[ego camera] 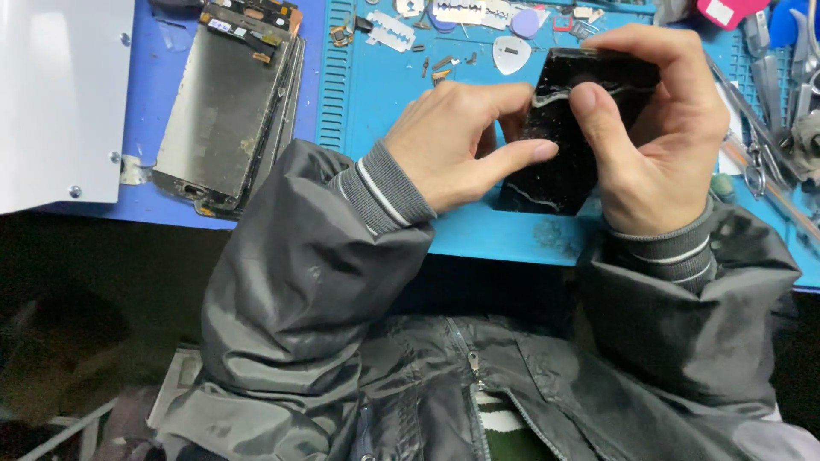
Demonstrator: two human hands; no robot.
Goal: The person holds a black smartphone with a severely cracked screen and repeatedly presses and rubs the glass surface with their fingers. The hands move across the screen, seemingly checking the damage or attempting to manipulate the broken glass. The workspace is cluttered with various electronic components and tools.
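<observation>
A black phone panel with a cracked, dirty surface [559, 162] is tilted up over the near edge of the blue work mat [376, 94]. My left hand [457, 141] grips its left side, thumb laid against the edge. Over its upper right part wraps my right hand [662, 128], the thumb pressing on the panel's face near a pale strip of residue. Both wrists come out of grey jacket sleeves with striped cuffs.
A stripped phone frame with exposed boards [226, 102] lies at the left on a blue sheet. A white metal box [60, 94] fills the far left. Razor blades [391, 32], picks [511, 53] and screws sit at the mat's back; scissors and tweezers [773, 111] lie at right.
</observation>
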